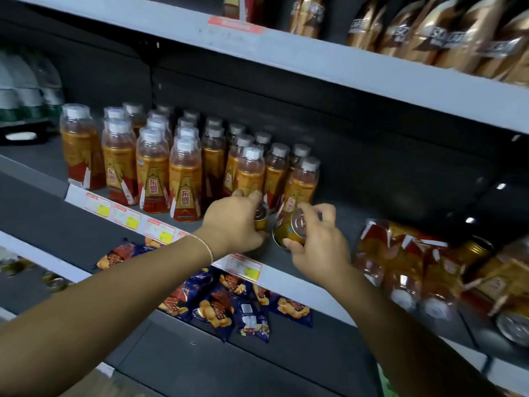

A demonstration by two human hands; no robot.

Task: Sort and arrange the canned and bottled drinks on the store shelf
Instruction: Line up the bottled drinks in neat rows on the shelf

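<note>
Several upright bottles (184, 179) with white caps and gold-red labels stand in rows on the middle shelf (289, 277). My left hand (233, 224) grips a small gold can (261, 220) that stands just in front of the rightmost bottles. Beside it, my right hand (317, 239) holds a second gold can (289, 229), tilted so its silver top faces me. At the right, more of the same bottles (400, 270) lie tumbled on their sides, along with a fallen can (512, 325).
A lower shelf holds blue snack packets (229, 302). Gold bottles (446, 32) line the shelf above. Green-labelled clear bottles (25, 93) stand at far left. Price tags (127, 217) run along the shelf's front edge.
</note>
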